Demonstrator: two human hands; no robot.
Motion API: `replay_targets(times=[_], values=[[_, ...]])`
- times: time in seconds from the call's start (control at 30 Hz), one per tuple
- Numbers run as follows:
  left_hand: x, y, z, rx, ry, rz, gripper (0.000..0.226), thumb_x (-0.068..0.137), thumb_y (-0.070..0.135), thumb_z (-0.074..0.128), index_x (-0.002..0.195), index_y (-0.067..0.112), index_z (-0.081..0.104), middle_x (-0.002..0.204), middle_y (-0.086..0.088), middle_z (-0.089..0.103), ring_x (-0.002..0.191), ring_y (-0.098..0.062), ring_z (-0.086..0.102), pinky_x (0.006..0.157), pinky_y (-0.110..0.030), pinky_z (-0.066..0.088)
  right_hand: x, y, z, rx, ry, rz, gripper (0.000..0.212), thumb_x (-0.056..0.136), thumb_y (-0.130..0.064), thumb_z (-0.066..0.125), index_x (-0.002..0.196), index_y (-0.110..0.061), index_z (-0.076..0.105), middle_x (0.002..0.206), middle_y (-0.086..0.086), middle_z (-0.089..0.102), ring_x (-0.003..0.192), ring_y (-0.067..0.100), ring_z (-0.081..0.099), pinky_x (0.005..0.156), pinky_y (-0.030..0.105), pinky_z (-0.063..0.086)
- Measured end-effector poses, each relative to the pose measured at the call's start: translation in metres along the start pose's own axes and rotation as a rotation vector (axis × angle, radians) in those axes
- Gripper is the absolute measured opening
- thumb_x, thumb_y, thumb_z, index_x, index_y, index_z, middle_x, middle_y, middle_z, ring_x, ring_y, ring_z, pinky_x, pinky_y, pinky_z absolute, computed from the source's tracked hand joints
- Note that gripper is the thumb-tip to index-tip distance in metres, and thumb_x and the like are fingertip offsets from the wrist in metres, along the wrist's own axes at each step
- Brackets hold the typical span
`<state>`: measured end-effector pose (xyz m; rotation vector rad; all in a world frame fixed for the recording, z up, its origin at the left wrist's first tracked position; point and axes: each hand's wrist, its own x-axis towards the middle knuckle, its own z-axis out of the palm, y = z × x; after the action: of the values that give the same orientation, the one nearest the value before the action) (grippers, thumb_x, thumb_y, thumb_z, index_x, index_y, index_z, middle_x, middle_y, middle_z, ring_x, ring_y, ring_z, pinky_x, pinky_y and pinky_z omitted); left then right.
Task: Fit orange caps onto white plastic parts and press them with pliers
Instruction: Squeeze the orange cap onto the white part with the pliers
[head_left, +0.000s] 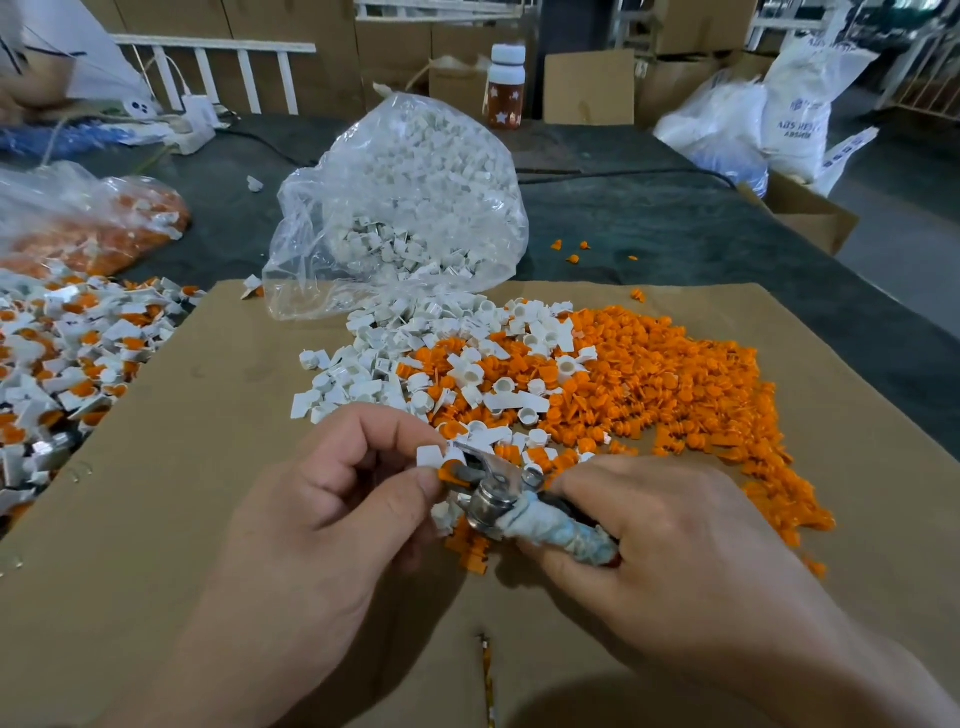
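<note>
My left hand (343, 493) pinches a white plastic part (432, 457) with an orange cap (448, 475) on its underside. My right hand (649, 535) grips the cloth-wrapped handles of metal pliers (498, 493), whose jaws sit around the cap and part. Loose white parts (415, 364) and a big heap of orange caps (675, 384) lie on the cardboard sheet (218, 415) just beyond my hands.
A clear bag of white parts (410, 208) stands behind the heap. A pile of assembled pieces (67, 353) spreads at the left, with another bag (88, 223) behind it. A bottle (505, 85), boxes and white sacks (769, 114) line the back.
</note>
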<state>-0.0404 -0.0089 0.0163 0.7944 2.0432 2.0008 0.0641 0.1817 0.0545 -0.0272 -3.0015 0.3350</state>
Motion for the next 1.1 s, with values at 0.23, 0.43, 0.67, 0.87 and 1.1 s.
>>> replay_targets(times=[0.23, 0.43, 0.67, 0.87, 1.1], values=[[0.004, -0.002, 0.002, -0.01, 0.064, -0.223, 0.015, 0.081, 0.013, 0.07, 0.081, 0.029, 0.072, 0.059, -0.004, 0.062, 0.049, -0.014, 0.056, 0.045, -0.026, 0.046, 0.005, 0.016, 0.002, -0.147, 0.063, 0.085, 0.065, 0.08, -0.077, 0.026, 0.111, -0.031, 0.061, 0.089, -0.013, 0.056, 0.084, 0.013, 0.051, 0.075, 0.036, 0.045], [0.004, -0.001, 0.011, -0.169, -0.008, -0.39, 0.013, 0.064, 0.016, 0.066, 0.075, 0.018, 0.072, 0.066, -0.012, 0.066, 0.047, -0.02, 0.054, 0.038, -0.024, 0.042, 0.014, 0.022, 0.005, -0.215, -0.025, 0.117, 0.076, 0.075, -0.078, 0.018, 0.13, -0.034, 0.046, 0.112, -0.011, 0.051, 0.106, 0.014, 0.042, 0.092, 0.035, 0.034], [-0.003, 0.006, 0.02, -0.13, -0.008, -0.392, 0.021, 0.085, 0.005, 0.064, 0.074, 0.022, 0.07, 0.059, -0.019, 0.064, 0.043, -0.025, 0.055, 0.039, -0.025, 0.045, 0.011, -0.001, 0.006, -0.021, 0.249, -0.132, 0.039, 0.087, -0.056, 0.048, 0.104, -0.024, 0.062, 0.099, -0.008, 0.06, 0.093, 0.015, 0.054, 0.08, 0.036, 0.044], [-0.013, 0.015, 0.023, 0.021, -0.037, -0.158, 0.005, 0.088, 0.033, 0.069, 0.091, 0.035, 0.071, 0.063, -0.008, 0.07, 0.052, -0.02, 0.066, 0.052, -0.02, 0.051, 0.008, -0.008, 0.008, 0.016, 0.233, -0.205, 0.023, 0.098, -0.032, 0.045, 0.094, -0.019, 0.063, 0.085, -0.006, 0.058, 0.077, 0.014, 0.053, 0.066, 0.034, 0.048], [-0.01, 0.007, 0.024, -0.433, -0.131, -0.317, 0.034, 0.067, 0.036, 0.084, 0.089, 0.013, 0.071, 0.066, -0.023, 0.061, 0.048, -0.03, 0.055, 0.058, -0.045, 0.049, 0.004, -0.012, 0.004, 0.207, 0.196, -0.204, 0.028, 0.099, -0.034, 0.037, 0.092, -0.02, 0.06, 0.087, -0.008, 0.055, 0.079, 0.012, 0.052, 0.064, 0.038, 0.05]])
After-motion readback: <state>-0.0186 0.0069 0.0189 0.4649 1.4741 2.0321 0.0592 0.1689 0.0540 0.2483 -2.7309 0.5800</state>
